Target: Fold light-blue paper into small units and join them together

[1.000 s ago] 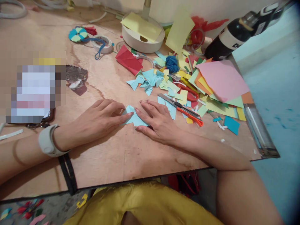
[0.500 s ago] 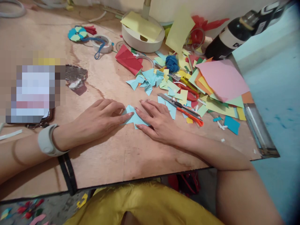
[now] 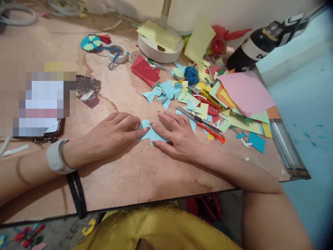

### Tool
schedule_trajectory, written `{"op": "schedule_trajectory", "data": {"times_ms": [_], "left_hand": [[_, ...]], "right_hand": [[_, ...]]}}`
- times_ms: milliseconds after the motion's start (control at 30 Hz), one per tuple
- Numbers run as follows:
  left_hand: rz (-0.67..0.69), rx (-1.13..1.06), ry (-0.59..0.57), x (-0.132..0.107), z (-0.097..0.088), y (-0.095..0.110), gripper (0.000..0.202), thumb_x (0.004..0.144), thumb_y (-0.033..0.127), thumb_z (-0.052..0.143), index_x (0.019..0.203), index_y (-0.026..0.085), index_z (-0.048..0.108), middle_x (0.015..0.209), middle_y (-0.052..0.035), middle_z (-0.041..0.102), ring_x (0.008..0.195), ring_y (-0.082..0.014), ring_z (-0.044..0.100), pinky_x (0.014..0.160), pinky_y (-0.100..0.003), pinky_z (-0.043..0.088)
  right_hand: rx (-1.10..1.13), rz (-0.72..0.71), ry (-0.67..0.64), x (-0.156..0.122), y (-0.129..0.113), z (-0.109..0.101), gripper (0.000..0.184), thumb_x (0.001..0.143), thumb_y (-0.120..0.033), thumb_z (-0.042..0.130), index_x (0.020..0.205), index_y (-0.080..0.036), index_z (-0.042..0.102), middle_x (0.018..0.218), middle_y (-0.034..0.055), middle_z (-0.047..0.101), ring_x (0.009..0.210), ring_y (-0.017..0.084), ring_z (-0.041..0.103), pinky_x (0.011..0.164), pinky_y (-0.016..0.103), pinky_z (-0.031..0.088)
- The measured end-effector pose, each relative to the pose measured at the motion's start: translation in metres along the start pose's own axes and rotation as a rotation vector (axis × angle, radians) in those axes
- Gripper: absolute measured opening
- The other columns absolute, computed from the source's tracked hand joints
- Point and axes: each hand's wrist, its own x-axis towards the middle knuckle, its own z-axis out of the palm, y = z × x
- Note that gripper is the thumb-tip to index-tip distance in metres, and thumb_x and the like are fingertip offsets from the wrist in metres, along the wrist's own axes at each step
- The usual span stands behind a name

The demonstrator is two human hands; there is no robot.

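Beyond your left wrist, a partly blurred phone (image 3: pixel 57 127) lies clear of the work and can stay there. Your left hand (image 3: pixel 111 133) is palm down, one digit stretched over the left part of the light blue paper (image 3: pixel 154 135); whether its fingers also pinch the edge, I cannot tell. Between your two hands, that paper lies on the tabletop (image 3: pixel 119 184), a small folded shape. The step looks like pressing its folds flat: pin one side, then run a fingertip outward from the middle so the crease comes sharp and the layers line up. Past your right fingertips, the folded light blue pieces (image 3: pixel 166 93) may help you compare shapes. Your right hand (image 3: pixel 179 137) is spread and grips nothing, index finger and thumb laid on the paper's right part; light, even pressure there should stop it skewing. Just beyond that hand, the craft knife (image 3: pixel 200 121) lies with its metal end near your fingers, so shift it before any wide sweep.
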Motion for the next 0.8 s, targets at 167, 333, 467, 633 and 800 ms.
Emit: {"op": "schedule_trajectory", "data": {"times_ms": [167,333,467,633,800], "left_hand": [[-0.074,0.03,-0.01,0.002,-0.005,0.006,0.045,0.112,0.03,0.032,0.151,0.025,0.055,0.129,-0.0037,0.066,0.117,-0.0226,0.065,0.101,-0.043,0.054],[-0.005,0.022,0.045,0.002,-0.001,0.003,0.041,0.11,0.022,0.039,0.146,0.023,0.058,0.123,-0.0079,0.068,0.114,-0.0251,0.065,0.095,-0.044,0.056],[0.017,0.001,0.064,0.0,0.007,-0.001,0.039,0.107,0.019,0.05,0.145,0.021,0.056,0.126,-0.0132,0.064,0.113,-0.0295,0.063,0.094,-0.047,0.054],[0.031,-0.014,0.09,-0.001,0.011,-0.002,0.04,0.107,0.018,0.05,0.146,0.02,0.055,0.124,-0.0146,0.063,0.112,-0.0316,0.062,0.092,-0.048,0.053],[0.03,-0.033,0.063,-0.001,0.01,-0.003,0.042,0.108,0.017,0.045,0.148,0.022,0.056,0.126,-0.015,0.063,0.113,-0.0325,0.061,0.095,-0.049,0.051]], "right_hand": [[-0.013,-0.024,-0.04,0.009,0.001,-0.001,0.053,0.104,-0.058,0.055,0.148,-0.028,0.06,0.161,0.0149,0.053,0.148,0.033,0.046,0.118,0.057,0.034],[-0.033,-0.014,-0.082,0.02,0.003,0.004,0.055,0.106,-0.06,0.051,0.149,-0.027,0.06,0.161,0.0149,0.054,0.148,0.034,0.045,0.117,0.057,0.034],[-0.033,0.001,-0.157,0.025,0.002,0.0,0.061,0.105,-0.064,0.047,0.153,-0.027,0.056,0.164,0.0154,0.05,0.15,0.036,0.042,0.118,0.059,0.032],[-0.051,0.011,-0.217,0.017,0.0,-0.015,0.06,0.104,-0.062,0.05,0.152,-0.026,0.057,0.164,0.0159,0.049,0.154,0.037,0.039,0.123,0.064,0.026],[-0.054,0.006,-0.18,-0.002,-0.001,-0.024,0.055,0.104,-0.057,0.054,0.147,-0.025,0.062,0.162,0.0152,0.053,0.152,0.036,0.043,0.123,0.063,0.029]]}}
